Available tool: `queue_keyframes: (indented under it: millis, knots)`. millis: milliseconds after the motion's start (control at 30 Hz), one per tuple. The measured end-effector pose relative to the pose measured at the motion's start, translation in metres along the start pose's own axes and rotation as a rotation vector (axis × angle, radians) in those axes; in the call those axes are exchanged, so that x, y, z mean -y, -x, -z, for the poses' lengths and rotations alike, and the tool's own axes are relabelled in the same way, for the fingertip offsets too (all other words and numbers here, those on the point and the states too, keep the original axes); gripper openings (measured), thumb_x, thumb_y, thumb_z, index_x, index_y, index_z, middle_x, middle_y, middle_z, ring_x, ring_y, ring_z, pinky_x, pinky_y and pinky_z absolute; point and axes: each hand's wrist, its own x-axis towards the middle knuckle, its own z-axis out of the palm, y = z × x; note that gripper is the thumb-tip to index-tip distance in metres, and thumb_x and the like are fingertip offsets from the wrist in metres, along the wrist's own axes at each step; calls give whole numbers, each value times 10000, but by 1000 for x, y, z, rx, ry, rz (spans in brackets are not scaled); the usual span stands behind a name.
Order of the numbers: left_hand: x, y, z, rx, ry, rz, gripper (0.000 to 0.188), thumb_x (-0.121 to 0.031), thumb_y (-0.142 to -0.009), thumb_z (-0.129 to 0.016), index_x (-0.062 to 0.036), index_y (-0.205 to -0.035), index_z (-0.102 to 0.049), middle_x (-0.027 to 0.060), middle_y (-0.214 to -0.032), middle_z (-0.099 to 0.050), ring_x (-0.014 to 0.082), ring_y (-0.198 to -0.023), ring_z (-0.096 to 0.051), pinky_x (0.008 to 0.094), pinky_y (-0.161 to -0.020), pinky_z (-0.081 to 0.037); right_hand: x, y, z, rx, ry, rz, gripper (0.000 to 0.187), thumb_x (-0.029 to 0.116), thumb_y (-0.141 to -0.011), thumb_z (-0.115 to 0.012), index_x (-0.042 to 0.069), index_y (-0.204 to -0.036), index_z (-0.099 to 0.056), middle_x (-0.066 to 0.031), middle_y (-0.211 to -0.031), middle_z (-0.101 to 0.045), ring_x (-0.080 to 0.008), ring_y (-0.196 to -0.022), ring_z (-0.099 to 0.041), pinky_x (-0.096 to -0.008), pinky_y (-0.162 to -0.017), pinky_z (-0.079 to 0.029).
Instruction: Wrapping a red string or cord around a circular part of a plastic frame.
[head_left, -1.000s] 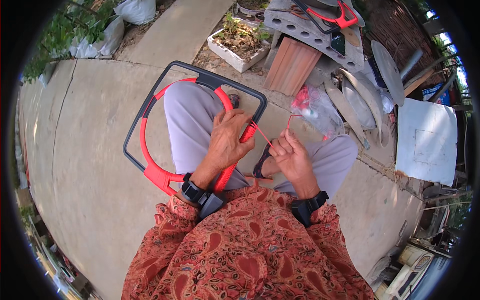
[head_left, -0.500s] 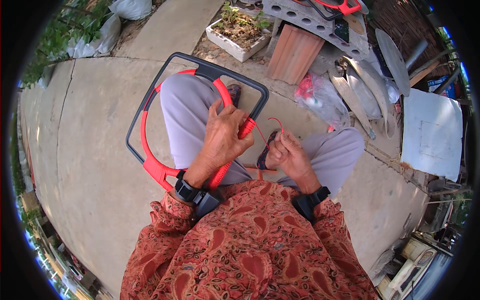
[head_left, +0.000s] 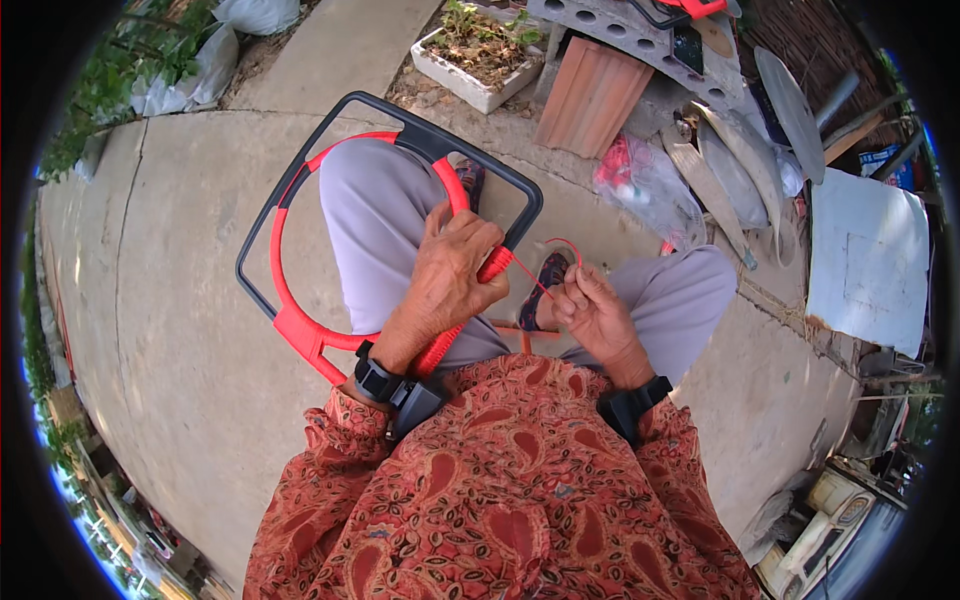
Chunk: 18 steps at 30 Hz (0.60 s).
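Note:
A frame with a red ring (head_left: 279, 255) inside a squared black outer bar (head_left: 490, 158) rests tilted over my left knee. My left hand (head_left: 450, 262) is closed around the ring's right side. Close-wound red cord (head_left: 437, 353) covers the ring's part below that hand, and more windings show just right of my fingers. From there a thin loose red cord (head_left: 530, 273) runs to my right hand (head_left: 598, 316), which pinches it between closed fingers. A short curl of the cord rises above those fingertips. The ring's stretch under my left palm is hidden.
Ahead stand a white planter (head_left: 478, 80) and a ribbed clay tile (head_left: 593, 98) leaning on a concrete block (head_left: 610, 35). A similar red and black frame (head_left: 690, 10) and a phone (head_left: 687, 48) lie atop. A plastic bag (head_left: 648, 190) and a pale board (head_left: 866, 265) are on the right.
My right hand has moved slightly right with the cord, away from the left hand. The frame has turned a little, its left side swinging outward. My left hand keeps its grip.

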Motion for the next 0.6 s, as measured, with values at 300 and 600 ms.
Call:
queue_keyframes:
  millis: [300, 600]
  knots:
    - [-7, -1, 8, 43, 48, 67, 385, -121, -686, -721, -52, -1038, -582, 107, -964, -588, 281, -992, -571, 481, -1063, -317, 7, -3, -3, -56, 26, 44, 184, 213, -992, -524, 37, -988, -576, 17, -675, -443, -125, -655, -458, -251, -577, -387]
    - [-14, -23, 13, -359, 200, 30, 374, -3, -763, -647, -13, -1133, -588, 159, -1116, -579, 332, -1079, -540, 406, -998, -390, 66, -29, -91, -119, 1269, 379, 214, 203, -963, -573, -3, -952, -630, 35, -602, -463, -84, -549, -373, -270, -504, -339]
